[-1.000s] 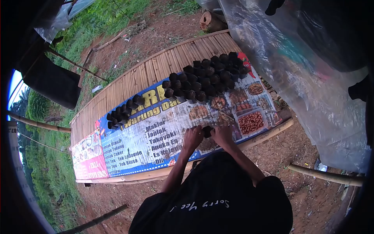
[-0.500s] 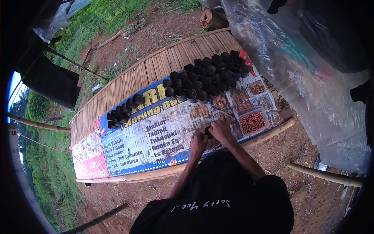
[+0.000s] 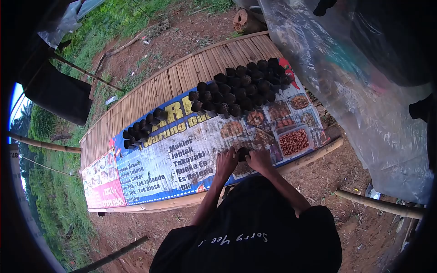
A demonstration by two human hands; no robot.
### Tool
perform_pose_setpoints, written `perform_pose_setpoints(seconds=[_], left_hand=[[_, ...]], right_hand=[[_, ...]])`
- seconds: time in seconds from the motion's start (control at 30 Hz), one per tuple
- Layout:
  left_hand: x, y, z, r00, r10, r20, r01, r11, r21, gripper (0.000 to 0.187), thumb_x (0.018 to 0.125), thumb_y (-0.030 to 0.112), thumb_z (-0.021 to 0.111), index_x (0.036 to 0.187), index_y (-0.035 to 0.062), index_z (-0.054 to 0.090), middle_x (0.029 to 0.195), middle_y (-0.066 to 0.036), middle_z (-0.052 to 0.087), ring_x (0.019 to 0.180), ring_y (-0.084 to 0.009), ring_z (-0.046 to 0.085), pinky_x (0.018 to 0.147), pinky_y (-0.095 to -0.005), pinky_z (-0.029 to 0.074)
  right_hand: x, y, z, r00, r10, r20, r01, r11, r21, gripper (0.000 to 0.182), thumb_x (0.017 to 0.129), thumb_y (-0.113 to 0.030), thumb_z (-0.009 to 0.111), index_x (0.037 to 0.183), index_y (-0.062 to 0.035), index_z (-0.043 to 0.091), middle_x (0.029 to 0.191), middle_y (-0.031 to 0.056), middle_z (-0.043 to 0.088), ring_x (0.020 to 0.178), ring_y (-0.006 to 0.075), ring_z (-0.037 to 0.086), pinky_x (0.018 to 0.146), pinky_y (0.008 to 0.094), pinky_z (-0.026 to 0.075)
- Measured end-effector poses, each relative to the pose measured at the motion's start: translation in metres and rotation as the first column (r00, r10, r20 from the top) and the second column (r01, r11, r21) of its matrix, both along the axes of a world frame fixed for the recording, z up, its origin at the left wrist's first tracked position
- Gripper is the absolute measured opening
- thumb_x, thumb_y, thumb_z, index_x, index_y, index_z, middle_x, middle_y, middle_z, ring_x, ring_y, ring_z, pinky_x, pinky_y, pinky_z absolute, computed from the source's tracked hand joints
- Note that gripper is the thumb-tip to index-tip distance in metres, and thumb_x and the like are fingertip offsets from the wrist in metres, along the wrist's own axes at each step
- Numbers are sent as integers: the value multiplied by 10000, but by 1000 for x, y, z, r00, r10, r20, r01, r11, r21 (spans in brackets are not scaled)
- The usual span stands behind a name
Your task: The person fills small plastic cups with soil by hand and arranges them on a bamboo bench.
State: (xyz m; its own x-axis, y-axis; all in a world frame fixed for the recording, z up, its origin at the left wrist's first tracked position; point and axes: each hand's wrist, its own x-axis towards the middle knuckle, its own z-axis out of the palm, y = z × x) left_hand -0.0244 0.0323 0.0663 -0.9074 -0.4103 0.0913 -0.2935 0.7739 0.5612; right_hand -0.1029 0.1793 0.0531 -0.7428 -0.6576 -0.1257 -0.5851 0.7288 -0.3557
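Two-handed work on a small dark pot (image 3: 242,154) at the worktop (image 3: 182,75). The pot is left of the container (image 3: 310,139) of reddish seeds (image 3: 293,142), held between the left hand (image 3: 226,160) and right hand (image 3: 259,159), fingers drawn in close. Grouped pots (image 3: 241,91) stand beyond and left of the container. The step appears to be shaping or steadying the pot; the next move calls for even support, opening upward.

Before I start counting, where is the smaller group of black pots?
In the head view, the smaller group sits on the banner, left of the larger group, beside the big yellow letters.
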Motion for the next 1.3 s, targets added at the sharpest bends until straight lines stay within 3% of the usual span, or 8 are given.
perform_pose_setpoints(seconds=[0.2, 0.47, 0.53, 0.9, 1.1, 1.17, 1.23, 1.3], left_hand=[[-5, -2, 14, 986, -131, 105, 128, 991, 38, 134, 810, 154, 566, 820, 23, 587, 724, -233, 630, 671, -401, 625, 637, -492, 484], [-3, 4, 5, 997, 29, 74, -40, 988, 151, 167, 778, 160, 574, 781, -6, 590, 688, -272, 598, 660, -442, 604, 613, -522, 478], [-1, 6, 9, 997, 46, 60, -55, 987, 154, 166, 774, 160, 575, 783, -5, 593, 683, -276, 595, 658, -448, 601, 611, -526, 478], [7, 20, -10, 987, 118, 106, -139, 967, 214, 256, 784, 230, 581, 803, -24, 612, 721, -301, 593, 715, -471, 602, 653, -538, 483], [5, 13, 2, 989, 132, 65, -139, 984, 116, 288, 826, 310, 614, 863, 27, 573, 674, -253, 596, 663, -437, 610, 590, -526, 474], [2, 9, 2, 988, 63, -143, -72, 996, -61, 300, 849, 334, 605, 885, 43, 543, 683, -225, 590, 663, -412, 609, 596, -512, 466], [-1, 1, 3, 997, -1, -78, -4, 997, -71, 266, 845, 289, 597, 894, 35, 536, 691, -224, 594, 660, -421, 608, 603, -516, 464], [-5, -4, -3, 997, -71, -6, 70, 995, -75, 234, 842, 244, 589, 904, 26, 530, 700, -223, 597, 657, -429, 606, 610, -521, 462]], right_hand=[[-2, 0, -4, 993, -9, -119, 5, 999, -36, 282, 831, -325, 572, 793, -64, 671, 798, 131, 679, 986, 370, 560, 795, 513, 414], [-17, -6, -12, 918, -36, -395, -33, 986, -165, 234, 814, -285, 589, 800, -72, 685, 757, 122, 675, 891, 343, 551, 797, 482, 392], [-19, -7, 1, 981, -17, -196, -19, 984, -178, 234, 812, -291, 594, 803, -74, 682, 765, 114, 678, 922, 328, 558, 813, 484, 382], [-28, -7, -11, 976, 59, -209, -84, 990, -114, 273, 820, -332, 598, 824, -69, 671, 779, 132, 675, 931, 342, 570, 839, 507, 353], [-9, -3, -11, 973, -76, -218, 38, 984, -175, 424, 833, -454, 580, 877, -45, 679, 812, 196, 669, 960, 378, 592, 901, 561, 380], [-5, -1, -18, 969, -93, -230, 51, 982, -184, 458, 832, -482, 576, 892, -41, 682, 821, 215, 666, 945, 391, 603, 923, 566, 384], [-7, 4, -12, 996, 63, 61, -62, 998, -29, 440, 841, -446, 566, 875, -25, 689, 825, 232, 661, 892, 416, 612, 960, 528, 387], [-6, 4, -11, 997, 43, 65, -39, 997, -59, 414, 840, -416, 566, 852, -22, 690, 814, 230, 661, 878, 419, 612, 943, 513, 403]])
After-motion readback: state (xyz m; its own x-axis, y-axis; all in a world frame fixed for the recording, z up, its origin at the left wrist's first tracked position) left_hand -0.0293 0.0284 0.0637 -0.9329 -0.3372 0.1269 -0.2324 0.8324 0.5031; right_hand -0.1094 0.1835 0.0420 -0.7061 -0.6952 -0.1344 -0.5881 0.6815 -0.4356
